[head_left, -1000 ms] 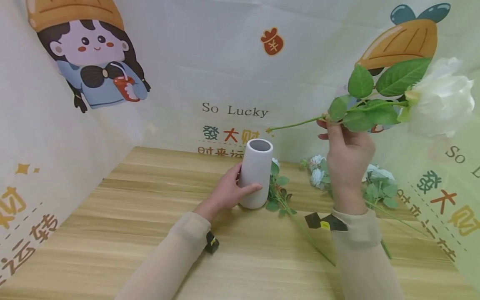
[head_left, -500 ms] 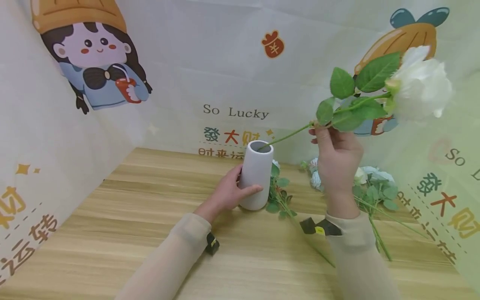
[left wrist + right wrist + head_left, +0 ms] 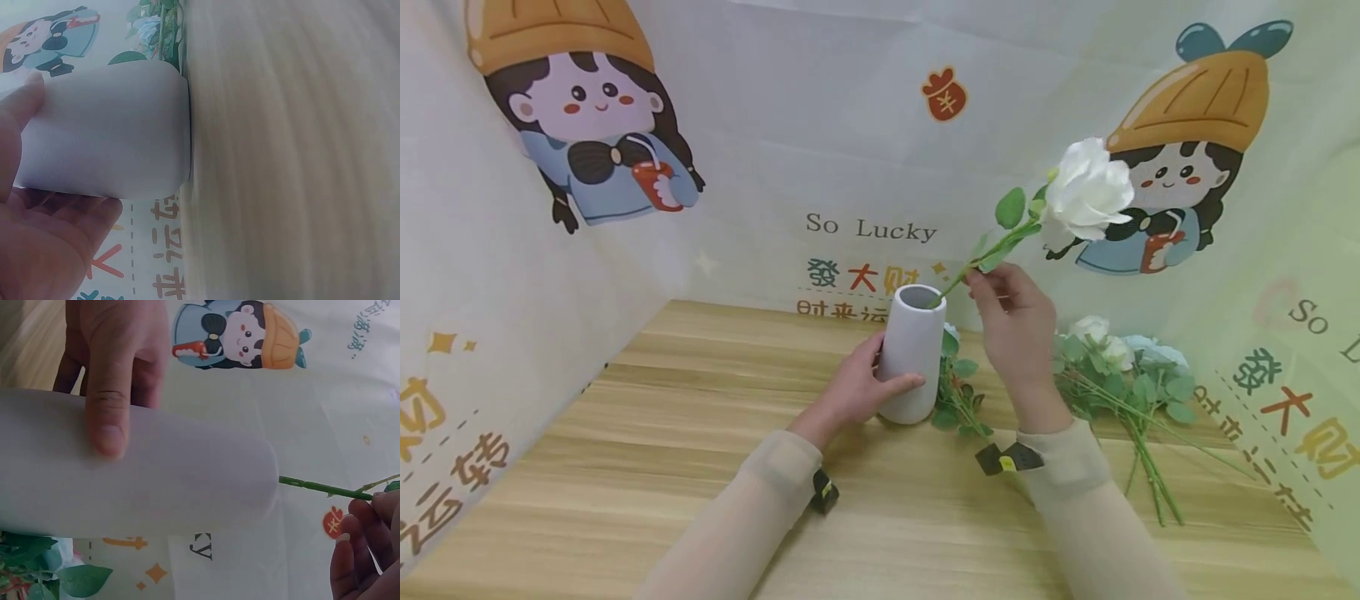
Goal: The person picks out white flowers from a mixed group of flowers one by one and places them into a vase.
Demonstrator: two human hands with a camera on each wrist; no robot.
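Note:
A white vase (image 3: 912,358) stands upright on the wooden table, and my left hand (image 3: 857,379) grips its side, thumb across the front. In the left wrist view the vase (image 3: 112,131) lies between thumb and fingers. My right hand (image 3: 1018,333) pinches the green stem of a white rose (image 3: 1088,190) just above the vase's mouth. The stem's lower end is inside the vase, its tip hidden, and the bloom leans up to the right. The right wrist view has the stem (image 3: 319,485) running from the rim to my fingertips.
Several white and pale blue artificial flowers (image 3: 1120,358) lie at the right, stems (image 3: 1150,475) toward me. Another leafy flower stem (image 3: 958,392) lies just right of the vase. A printed cloth backdrop (image 3: 760,167) encloses the table's back and sides.
My right hand has moved left and down, bringing the rose from beside the vase so its stem enters the mouth; the bloom now stands more upright. My left hand stays on the vase.

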